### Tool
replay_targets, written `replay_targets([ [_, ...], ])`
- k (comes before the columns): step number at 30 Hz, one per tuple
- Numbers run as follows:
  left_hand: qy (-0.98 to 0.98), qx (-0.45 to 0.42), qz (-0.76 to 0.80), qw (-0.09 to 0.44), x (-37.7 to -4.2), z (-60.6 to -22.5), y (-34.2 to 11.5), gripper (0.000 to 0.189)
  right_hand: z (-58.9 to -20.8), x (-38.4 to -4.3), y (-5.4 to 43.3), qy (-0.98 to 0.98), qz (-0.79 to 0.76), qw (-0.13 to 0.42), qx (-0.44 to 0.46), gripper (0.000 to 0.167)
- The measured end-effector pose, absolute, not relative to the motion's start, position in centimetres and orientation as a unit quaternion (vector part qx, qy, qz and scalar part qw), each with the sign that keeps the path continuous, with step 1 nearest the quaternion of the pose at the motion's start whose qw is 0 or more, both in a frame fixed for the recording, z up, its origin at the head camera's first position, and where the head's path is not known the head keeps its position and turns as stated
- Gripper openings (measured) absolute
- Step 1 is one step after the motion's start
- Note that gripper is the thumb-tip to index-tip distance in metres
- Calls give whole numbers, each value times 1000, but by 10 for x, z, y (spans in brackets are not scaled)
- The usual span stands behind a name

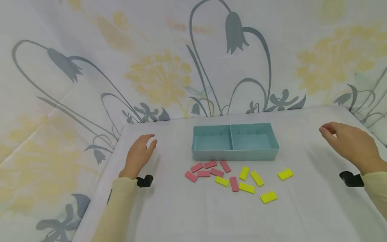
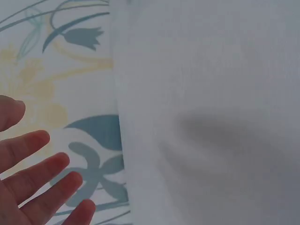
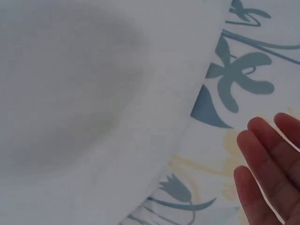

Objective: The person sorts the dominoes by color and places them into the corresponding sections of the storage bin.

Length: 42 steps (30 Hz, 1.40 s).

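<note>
My left hand [image 1: 139, 156] hovers over the white table left of the tray, fingers relaxed and holding nothing. In the left wrist view its fingers [image 2: 40, 171] are spread. On the far right, my right hand [image 1: 352, 145] is raised above the table, loosely bent and without anything in it; its fingers [image 3: 272, 164] look nearly straight in the right wrist view. Between the hands stands a blue-green tray [image 1: 235, 155] with two compartments. In front of it lie several pink blocks [image 1: 204, 173], flat and rectangular, and several yellow blocks [image 1: 246, 188] of similar shape, partly mixed.
White cloth covers the table [image 1: 193, 215]. A flower-patterned curtain [image 1: 169, 40] rises behind the table and along its left side. Each wrist carries a black camera mount, one on the left wrist [image 1: 145, 181] and one on the right wrist [image 1: 350, 179].
</note>
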<state>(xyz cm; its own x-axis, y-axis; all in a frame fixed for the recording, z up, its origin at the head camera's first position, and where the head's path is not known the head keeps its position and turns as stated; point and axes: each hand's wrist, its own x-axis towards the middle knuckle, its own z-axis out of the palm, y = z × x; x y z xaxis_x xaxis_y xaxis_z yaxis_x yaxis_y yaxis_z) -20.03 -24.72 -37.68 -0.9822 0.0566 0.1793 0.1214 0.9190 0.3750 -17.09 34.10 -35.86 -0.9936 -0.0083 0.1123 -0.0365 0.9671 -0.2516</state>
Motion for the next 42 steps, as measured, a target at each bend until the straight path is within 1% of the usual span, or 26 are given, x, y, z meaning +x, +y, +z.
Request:
replay_targets([
  [3,-957,-37,-273,85,-195,-391,-231,37,-368,-167,335,-981,180,69,6,48],
  [6,-936,-9,-344,69,-191,-406,-209,33,-379,-166,326,-971,227,69,4,47],
  [8,-914,16,-403,45,-190,-414,-195,35,-387,-166,319,-964,263,45,6,50],
  [10,-884,34,-466,22,-190,-423,-183,38,-395,-167,310,-956,292,4,5,55],
  [13,-830,30,-557,-8,-191,-434,-167,43,-406,-168,299,-941,333,-55,20,58],
  [16,-787,14,-617,-22,-190,-442,-156,46,-415,-168,290,-924,367,-100,40,56],
  [18,-774,2,-632,-24,-188,-445,-151,48,-418,-169,285,-913,388,-121,45,56],
  [22,-762,-10,-647,-29,-186,-447,-144,53,-419,-168,280,-903,399,-157,32,63],
  [24,-752,-18,-658,-30,-187,-449,-141,53,-419,-167,280,-904,390,-174,24,66],
  [27,-740,-12,-672,-37,-188,-451,-137,50,-418,-163,283,-907,373,-197,15,65],
  [29,-730,-6,-683,-39,-188,-452,-133,50,-419,-161,286,-913,351,-207,17,64],
  [33,-739,6,-674,-21,-189,-453,-126,46,-420,-158,290,-918,326,-226,24,60],
  [35,-750,8,-661,-18,-186,-446,-124,44,-421,-157,288,-914,330,-233,28,58],
  [40,-772,1,-635,-15,-178,-425,-126,43,-424,-159,279,-904,360,-226,49,47],
  [42,-774,-9,-633,-9,-180,-423,-126,43,-424,-160,276,-900,373,-219,62,42],
])
